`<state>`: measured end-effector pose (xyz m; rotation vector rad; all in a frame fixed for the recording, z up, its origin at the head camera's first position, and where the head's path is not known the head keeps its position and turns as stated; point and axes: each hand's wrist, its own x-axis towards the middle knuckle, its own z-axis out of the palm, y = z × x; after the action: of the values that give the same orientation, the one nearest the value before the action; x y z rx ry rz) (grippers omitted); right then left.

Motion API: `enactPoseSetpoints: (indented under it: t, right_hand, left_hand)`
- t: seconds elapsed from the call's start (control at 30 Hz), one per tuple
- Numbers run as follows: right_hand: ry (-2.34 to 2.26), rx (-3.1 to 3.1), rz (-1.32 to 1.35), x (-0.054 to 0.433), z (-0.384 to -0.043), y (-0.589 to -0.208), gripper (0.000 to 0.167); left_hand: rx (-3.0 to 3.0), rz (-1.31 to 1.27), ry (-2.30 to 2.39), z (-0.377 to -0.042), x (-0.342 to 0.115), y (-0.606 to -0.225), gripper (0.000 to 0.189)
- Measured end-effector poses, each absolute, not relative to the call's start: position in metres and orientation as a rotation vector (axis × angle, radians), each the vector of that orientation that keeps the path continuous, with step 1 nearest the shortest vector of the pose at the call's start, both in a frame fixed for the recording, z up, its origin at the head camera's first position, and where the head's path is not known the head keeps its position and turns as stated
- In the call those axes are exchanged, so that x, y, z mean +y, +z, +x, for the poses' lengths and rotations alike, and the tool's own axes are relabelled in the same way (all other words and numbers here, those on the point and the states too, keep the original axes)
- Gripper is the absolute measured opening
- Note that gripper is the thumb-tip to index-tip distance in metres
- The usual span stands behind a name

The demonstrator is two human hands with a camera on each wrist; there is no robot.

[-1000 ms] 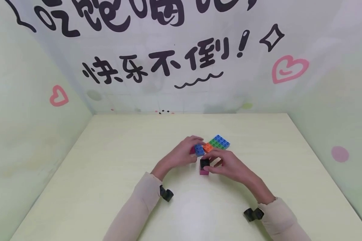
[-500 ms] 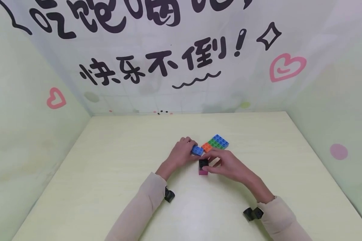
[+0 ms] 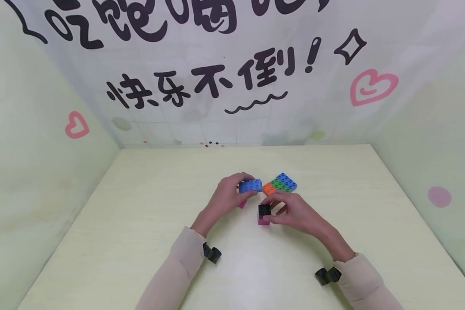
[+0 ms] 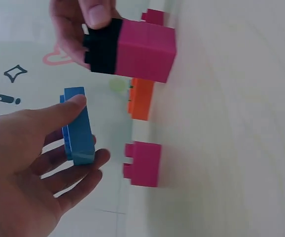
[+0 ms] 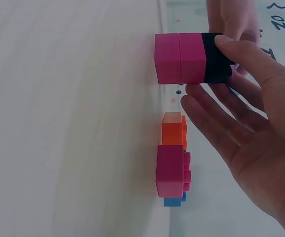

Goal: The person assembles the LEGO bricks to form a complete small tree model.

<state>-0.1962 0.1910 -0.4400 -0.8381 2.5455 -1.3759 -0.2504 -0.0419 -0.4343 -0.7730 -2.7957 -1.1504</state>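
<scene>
Just swivelled this blue rectangular plastic brick (image 4: 80, 131), my left hand (image 4: 24, 155) pinching it above the tabletop (image 3: 159, 193) (placeable, I reckon); right hand (image 5: 263, 128) pinches the black-topped pink plastic stack (image 5: 192, 59).

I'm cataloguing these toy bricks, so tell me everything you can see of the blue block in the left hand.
The blue block is an oblong toy brick, smooth-sided and plastic-looking, with round studs on its top. The left hand holds it between thumb and fingers, raised off the table, studs up and slightly tilted. The hand covers part of it. Nothing else appears to touch it.
</scene>
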Motion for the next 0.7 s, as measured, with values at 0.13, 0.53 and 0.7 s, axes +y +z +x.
enactPoseSetpoints:
  t: [0.13,0.53,0.7]
  right_hand:
    - [-1.369,2.553,-0.833,0.192,-0.198,-0.441,0.036]
    - [-1.389,2.545,-0.842,0.193,-0.198,-0.445,0.031]
    - [-1.384,2.542,-0.843,0.192,-0.199,-0.444,0.032]
  left_hand:
    - [-2.791,-0.963,-1.218,-0.236,-0.051,-0.421,0.038]
    - [-2.835,-1.149,-1.161,-0.222,-0.051,-0.420,0.033]
    - [-2.825,-1.159,-1.133,-0.222,-0.052,-0.421,0.032]
